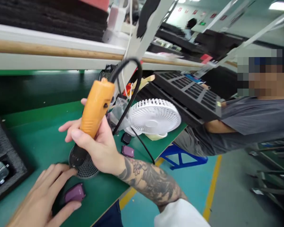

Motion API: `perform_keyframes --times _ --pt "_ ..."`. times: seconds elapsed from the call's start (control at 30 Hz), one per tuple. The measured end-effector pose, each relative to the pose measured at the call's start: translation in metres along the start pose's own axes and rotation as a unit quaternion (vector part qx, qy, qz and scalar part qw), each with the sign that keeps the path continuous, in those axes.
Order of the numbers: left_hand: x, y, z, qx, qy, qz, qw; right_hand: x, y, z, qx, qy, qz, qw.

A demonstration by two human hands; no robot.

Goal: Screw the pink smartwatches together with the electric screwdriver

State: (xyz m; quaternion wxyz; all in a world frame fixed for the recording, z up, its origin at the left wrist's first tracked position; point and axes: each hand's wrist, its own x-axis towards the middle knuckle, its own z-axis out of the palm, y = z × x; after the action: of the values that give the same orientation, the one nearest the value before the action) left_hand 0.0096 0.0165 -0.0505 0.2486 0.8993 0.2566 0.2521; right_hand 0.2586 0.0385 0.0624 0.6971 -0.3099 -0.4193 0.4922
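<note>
My right hand (98, 145) is wrapped round an orange corded hand tool (94, 107), shaped like a small heat gun, with a black nose pointing down. That nose is over a round grey perforated disc (87, 168) on the green bench. My left hand (44, 195) lies low at the left, fingers apart, its fingertips at the disc's near left edge. Between its thumb and fingers sits a small purple casing (75, 193); whether they touch it I cannot tell. Another purple casing (127, 151) and a small black piece (126, 138) lie beyond my right wrist.
A white fan (155, 116) stands at the bench's right end, the tool's black cord (140, 75) looping beside it. At left is a black foam tray (14, 176) holding parts. A person in grey (251, 123) is at the right by stacked black trays (189, 94). A shelf (61, 60) crosses above.
</note>
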Motion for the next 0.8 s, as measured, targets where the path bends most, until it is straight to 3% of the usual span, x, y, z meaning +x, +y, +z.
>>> perform_keyframes --times 0.13,0.33,0.53,0.8 --pt "0.012 0.017 -0.013 -0.008 -0.035 -0.036 0.999 0.007 -0.012 0.001 0.007 -0.007 -0.020 1.000" --pt "0.014 0.037 -0.033 0.005 -0.083 0.005 0.996 -0.016 -0.007 -0.013 0.023 -0.007 -0.018 1.000" --pt "0.013 0.045 -0.040 0.048 -0.049 0.089 0.994 -0.027 0.000 -0.015 -0.026 -0.011 -0.039 0.999" --pt "0.011 0.047 -0.032 0.068 -0.015 0.084 0.994 -0.026 -0.005 -0.021 -0.063 -0.037 -0.017 0.997"
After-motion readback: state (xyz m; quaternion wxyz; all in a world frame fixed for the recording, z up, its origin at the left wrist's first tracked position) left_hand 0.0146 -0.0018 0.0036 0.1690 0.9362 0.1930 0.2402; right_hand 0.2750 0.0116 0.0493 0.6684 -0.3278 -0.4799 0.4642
